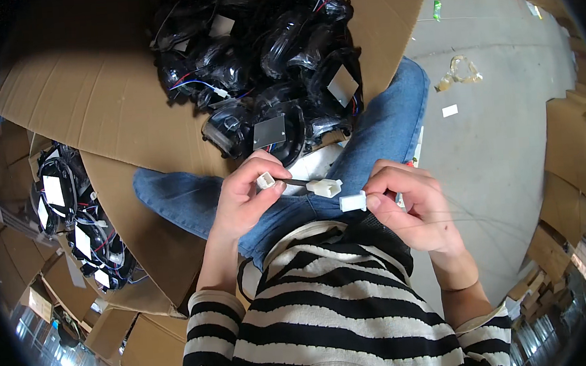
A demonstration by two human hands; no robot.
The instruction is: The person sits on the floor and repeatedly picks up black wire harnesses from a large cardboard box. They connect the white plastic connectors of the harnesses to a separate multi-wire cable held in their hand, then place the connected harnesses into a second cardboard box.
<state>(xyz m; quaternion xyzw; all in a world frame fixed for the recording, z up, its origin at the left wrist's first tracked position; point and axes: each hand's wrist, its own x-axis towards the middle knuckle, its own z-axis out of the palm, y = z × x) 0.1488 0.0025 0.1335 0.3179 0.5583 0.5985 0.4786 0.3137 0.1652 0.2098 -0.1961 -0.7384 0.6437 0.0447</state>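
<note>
My left hand (246, 200) pinches a short black cable with a white plug (265, 180) at the thumb and a second white connector (325, 187) at its free end. My right hand (414, 208) holds another white connector (353, 201) between thumb and forefinger, just below and right of the cable's free connector, a small gap between them. Both hands hover over my lap in blue jeans (377, 129), above a black and white striped top (329, 310).
A big open cardboard box (96, 88) in front holds a heap of black fans (264, 56) with wires and grey labels. More black fans (78, 218) lie in a box at the left. Grey concrete floor (499, 121) with scraps lies right, flattened cartons (570, 157) beyond.
</note>
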